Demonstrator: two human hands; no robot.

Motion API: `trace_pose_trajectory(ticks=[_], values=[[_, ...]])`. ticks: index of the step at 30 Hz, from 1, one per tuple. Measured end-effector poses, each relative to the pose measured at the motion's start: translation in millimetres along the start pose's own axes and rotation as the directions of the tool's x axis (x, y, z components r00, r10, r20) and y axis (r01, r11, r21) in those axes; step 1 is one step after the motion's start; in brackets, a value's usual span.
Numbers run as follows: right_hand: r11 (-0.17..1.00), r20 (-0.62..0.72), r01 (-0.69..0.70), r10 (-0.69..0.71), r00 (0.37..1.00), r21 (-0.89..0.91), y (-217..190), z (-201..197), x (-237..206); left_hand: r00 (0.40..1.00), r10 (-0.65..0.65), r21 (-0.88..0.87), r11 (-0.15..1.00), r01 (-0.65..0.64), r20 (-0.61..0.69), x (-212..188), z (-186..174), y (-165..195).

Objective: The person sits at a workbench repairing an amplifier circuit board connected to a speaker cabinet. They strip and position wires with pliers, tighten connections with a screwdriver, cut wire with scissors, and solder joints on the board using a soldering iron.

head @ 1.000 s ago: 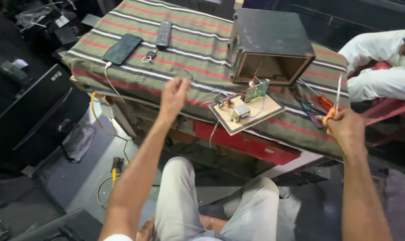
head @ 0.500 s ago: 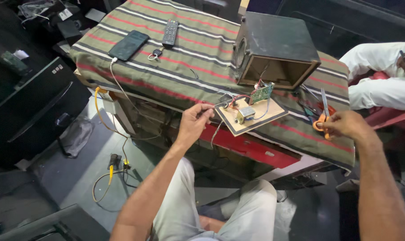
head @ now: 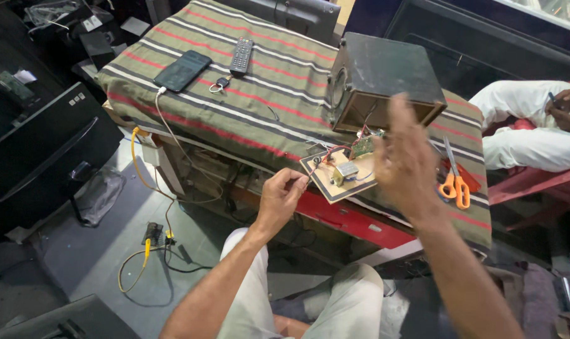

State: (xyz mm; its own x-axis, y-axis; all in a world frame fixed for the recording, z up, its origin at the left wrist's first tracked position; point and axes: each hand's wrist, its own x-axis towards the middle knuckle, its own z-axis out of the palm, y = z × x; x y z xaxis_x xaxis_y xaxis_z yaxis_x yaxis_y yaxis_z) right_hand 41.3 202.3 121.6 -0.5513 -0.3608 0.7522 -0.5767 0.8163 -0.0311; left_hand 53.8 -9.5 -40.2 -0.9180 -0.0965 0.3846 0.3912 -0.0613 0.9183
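Near the middle of the frame the left hand (head: 280, 196) is curled, its thumb and forefinger pressed together on a thin wire (head: 311, 168) that runs to the small wooden board (head: 335, 185) at the near edge of the tabletop (head: 247, 107), which is covered in a striped cloth. The board carries a little metal transformer (head: 346, 171) and a green circuit board (head: 363, 145), and it sits just in front of the dark speaker box (head: 385, 81). The right hand (head: 407, 164) is raised right of centre, blurred, fingers loosely spread and holding nothing, partly covering the board's right end. Orange-handled scissors (head: 454, 182) lie just to its right. Toward the upper left lie a phone (head: 182, 70) on a white cable, a remote control (head: 241, 56) and keys (head: 219, 84). Another person's hand (head: 567, 108) shows at the right edge.
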Motion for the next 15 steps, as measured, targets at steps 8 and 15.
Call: trace_pose_trajectory(ticks=[8,15], values=[[0.974,0.392,-0.153,0.077,0.917,0.166,17,114,6,0.979,0.171,0.061,0.984,-0.165,-0.107,16,-5,1],[0.976,0.407,-0.193,0.138,0.903,0.099,19,143,12,0.981,0.096,-0.024,0.995,-0.102,-0.167,28,-50,-4]])
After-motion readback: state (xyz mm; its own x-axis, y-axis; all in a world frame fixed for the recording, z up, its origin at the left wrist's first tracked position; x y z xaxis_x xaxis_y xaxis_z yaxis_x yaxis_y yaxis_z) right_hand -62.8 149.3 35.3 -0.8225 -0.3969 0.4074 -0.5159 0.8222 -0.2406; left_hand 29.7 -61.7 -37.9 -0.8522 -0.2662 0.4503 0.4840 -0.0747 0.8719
